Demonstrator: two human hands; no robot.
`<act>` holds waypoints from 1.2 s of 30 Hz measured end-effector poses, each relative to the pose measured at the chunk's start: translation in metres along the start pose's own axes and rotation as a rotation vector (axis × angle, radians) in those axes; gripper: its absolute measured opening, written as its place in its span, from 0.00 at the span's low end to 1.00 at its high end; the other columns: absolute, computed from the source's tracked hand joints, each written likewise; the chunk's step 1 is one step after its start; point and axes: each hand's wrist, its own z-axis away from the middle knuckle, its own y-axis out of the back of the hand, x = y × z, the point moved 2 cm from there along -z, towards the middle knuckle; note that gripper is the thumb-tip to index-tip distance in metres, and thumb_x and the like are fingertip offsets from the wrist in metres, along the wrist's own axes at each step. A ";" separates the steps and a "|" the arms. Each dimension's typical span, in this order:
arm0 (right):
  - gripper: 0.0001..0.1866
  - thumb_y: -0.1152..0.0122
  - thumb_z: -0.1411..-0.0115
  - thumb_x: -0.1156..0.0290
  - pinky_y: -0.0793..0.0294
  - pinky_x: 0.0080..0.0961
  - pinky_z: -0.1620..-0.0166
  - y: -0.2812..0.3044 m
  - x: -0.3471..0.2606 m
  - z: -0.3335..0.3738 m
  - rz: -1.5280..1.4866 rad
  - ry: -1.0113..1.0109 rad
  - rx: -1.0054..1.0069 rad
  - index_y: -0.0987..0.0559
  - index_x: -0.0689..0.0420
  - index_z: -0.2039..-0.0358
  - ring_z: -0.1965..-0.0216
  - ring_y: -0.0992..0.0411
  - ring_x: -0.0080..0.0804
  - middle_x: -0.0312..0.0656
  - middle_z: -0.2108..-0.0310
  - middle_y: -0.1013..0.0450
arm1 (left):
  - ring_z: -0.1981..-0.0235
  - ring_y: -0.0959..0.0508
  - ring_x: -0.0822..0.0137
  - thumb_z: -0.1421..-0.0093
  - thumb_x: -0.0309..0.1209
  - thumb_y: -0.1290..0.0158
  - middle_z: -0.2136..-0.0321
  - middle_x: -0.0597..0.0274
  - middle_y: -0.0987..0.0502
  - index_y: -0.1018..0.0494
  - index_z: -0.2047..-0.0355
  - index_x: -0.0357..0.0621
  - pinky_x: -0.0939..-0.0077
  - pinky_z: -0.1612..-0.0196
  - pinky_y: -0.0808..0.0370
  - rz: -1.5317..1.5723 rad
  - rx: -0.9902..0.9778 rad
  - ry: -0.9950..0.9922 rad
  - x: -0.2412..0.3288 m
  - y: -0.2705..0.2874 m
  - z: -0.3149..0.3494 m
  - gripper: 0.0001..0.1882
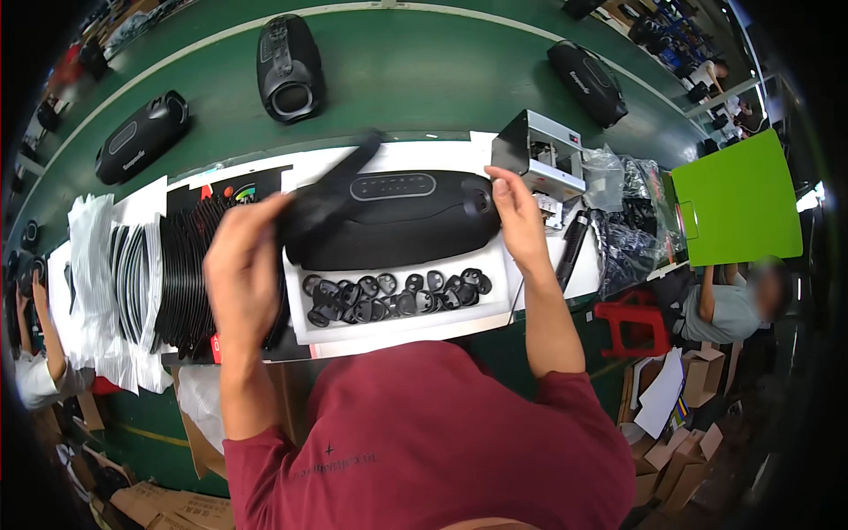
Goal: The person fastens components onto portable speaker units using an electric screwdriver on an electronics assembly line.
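A matte black speaker (397, 234), rounded like a barrel, is lying lengthwise left to right, oval button panel (393, 185) facing up, over a white tray (397, 331) of dark parts (424, 302). The right hand (523, 221) is holding its right end; the left hand (243, 269) is blurring at its left end, its grip impossible to tell.

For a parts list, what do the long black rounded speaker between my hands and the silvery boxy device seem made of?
Long black rounded speaker: probably matte plastic or fabric mesh; its surface looks dull. Silvery boxy device: likely smooth sheet metal, given its pale sheen and crisp edges.
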 end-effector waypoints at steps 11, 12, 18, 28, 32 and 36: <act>0.18 0.43 0.30 0.67 0.36 0.16 0.55 0.008 0.000 -0.006 -0.312 -0.136 -0.167 0.26 0.58 0.43 0.62 0.34 0.14 0.29 0.67 0.29 | 0.63 0.22 0.52 0.38 0.15 0.52 0.65 0.51 0.24 0.21 0.56 0.36 0.69 0.56 0.26 0.088 -0.341 -0.088 0.034 -0.086 -0.049 0.13; 0.18 0.43 0.30 0.67 0.36 0.15 0.56 0.011 0.000 -0.006 -0.299 -0.193 -0.188 0.26 0.57 0.43 0.62 0.35 0.14 0.28 0.68 0.30 | 0.63 0.22 0.52 0.38 0.16 0.52 0.65 0.50 0.23 0.21 0.57 0.36 0.69 0.56 0.26 0.104 -0.376 -0.066 0.035 -0.087 -0.051 0.13; 0.15 0.39 0.33 0.69 0.38 0.14 0.65 -0.003 0.014 -0.006 -0.304 -0.047 -0.087 0.23 0.57 0.48 0.70 0.37 0.12 0.26 0.73 0.34 | 0.60 0.22 0.50 0.42 0.14 0.51 0.65 0.50 0.22 0.21 0.59 0.37 0.66 0.54 0.26 0.037 -0.240 -0.125 0.028 -0.100 -0.039 0.14; 0.13 0.38 0.34 0.71 0.31 0.16 0.66 -0.003 -0.005 0.007 0.094 0.147 0.179 0.21 0.59 0.50 0.71 0.32 0.17 0.32 0.70 0.28 | 0.36 0.33 0.50 0.48 0.34 0.35 0.37 0.50 0.32 0.31 0.39 0.42 0.44 0.33 0.43 -0.308 -0.088 -0.353 0.023 -0.110 0.011 0.35; 0.14 0.35 0.36 0.69 0.28 0.23 0.64 0.058 0.027 0.037 0.202 0.316 0.598 0.21 0.61 0.53 0.68 0.29 0.25 0.39 0.66 0.24 | 0.35 0.34 0.48 0.49 0.39 0.33 0.35 0.48 0.35 0.32 0.37 0.47 0.42 0.34 0.43 -0.276 -0.133 -0.318 0.022 -0.103 0.011 0.39; 0.25 0.31 0.40 0.63 0.27 0.36 0.52 0.123 0.098 0.079 0.834 0.087 0.812 0.25 0.62 0.47 0.62 0.25 0.42 0.47 0.61 0.23 | 0.35 0.35 0.46 0.52 0.41 0.31 0.35 0.47 0.35 0.30 0.38 0.58 0.42 0.34 0.44 -0.264 -0.149 -0.353 0.026 -0.111 0.009 0.39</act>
